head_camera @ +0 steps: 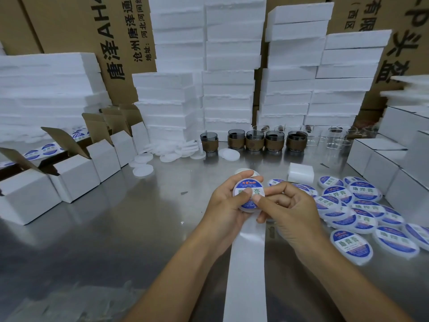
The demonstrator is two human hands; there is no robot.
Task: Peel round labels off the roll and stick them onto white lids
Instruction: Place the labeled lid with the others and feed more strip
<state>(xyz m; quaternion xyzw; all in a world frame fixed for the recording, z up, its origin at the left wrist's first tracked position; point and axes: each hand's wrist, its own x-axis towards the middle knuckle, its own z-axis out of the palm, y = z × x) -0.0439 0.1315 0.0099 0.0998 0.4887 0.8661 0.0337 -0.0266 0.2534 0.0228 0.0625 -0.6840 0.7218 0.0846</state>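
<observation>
1 white lid (248, 210) is held above the metal table (116, 228), near its middle, face up toward the camera; a round blue-and-white label (255, 191) is already seated on it.

Left hand (222, 205): fingers are curled round the lid's far edge, and the thumb is laid across the label's left half; a firm grip.

Right hand (292, 210): the thumb tip is pressed onto the label's lower right, the index finger is set against the lid's right edge, and the other fingers are curled under; nothing else is seen in it.

A bare white backing strip (246, 263) is run from under the hands down to the bottom edge, between the 2 forearms; the roll itself cannot be made out.

Finished labelled lids (348, 205) are heaped on the table just right of the right hand; plain lids (167, 154) are scattered at the back left.

Open white cartons (76, 173) are lined up on the left; brown-sleeved glass cups (255, 140) are ranged at the back, with foam slab stacks (227, 89) behind them.
</observation>
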